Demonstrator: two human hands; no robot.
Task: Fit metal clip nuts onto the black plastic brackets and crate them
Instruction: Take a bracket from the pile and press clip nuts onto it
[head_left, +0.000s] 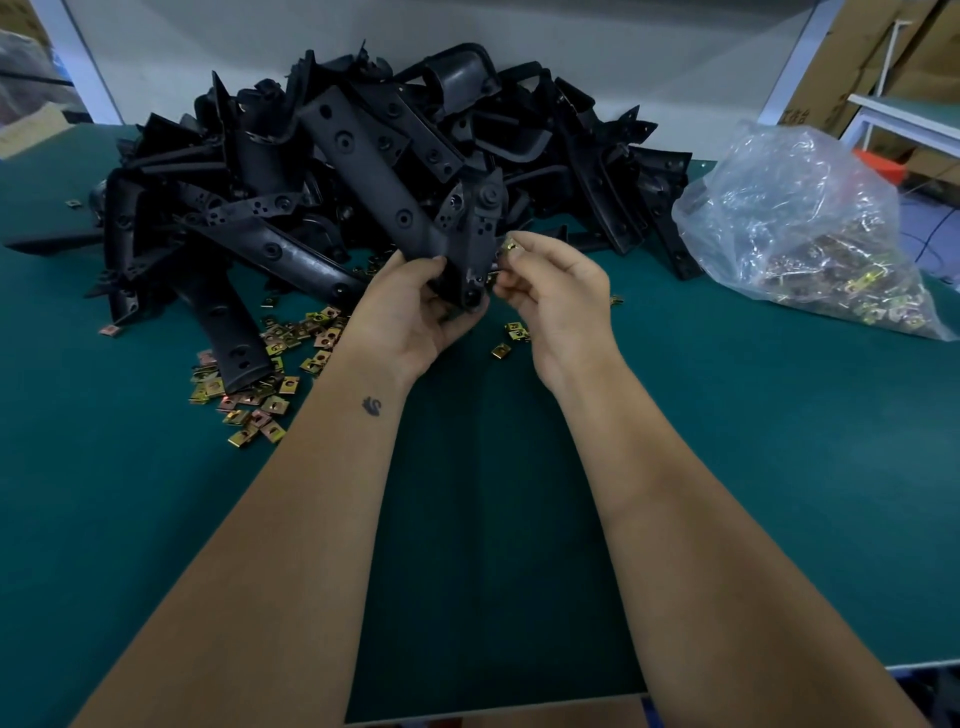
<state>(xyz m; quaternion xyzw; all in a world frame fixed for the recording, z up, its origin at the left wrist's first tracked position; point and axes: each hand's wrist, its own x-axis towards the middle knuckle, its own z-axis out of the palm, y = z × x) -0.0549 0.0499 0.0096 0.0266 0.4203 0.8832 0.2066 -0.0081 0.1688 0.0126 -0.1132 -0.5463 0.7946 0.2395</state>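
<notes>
My left hand (415, 306) grips a black plastic bracket (470, 244) around its lower end, fingers curled round it, holding it upright above the green surface (727, 441), a bit left of centre. My right hand (558, 291) pinches a metal clip nut (510, 245) between thumb and forefinger, right against the bracket's right edge; can't tell if the nut is seated on the plastic or only touching it. The other right fingers are curled in below, close to the bracket's bottom end.

Far side of the surface: big pile of black brackets (363, 156), jumbled, spreading left to right behind my hands. Loose clip nuts (260, 395) lie scattered on the surface left of my left wrist, some under a long bracket that sticks out of the pile toward me. A few more nuts (511, 338) lie just below my right hand. On the right, a clear plastic bag (795, 208) with more clip nuts inside sits on the surface, well apart from my hands. Small dark tattoo on my left wrist (372, 404).
</notes>
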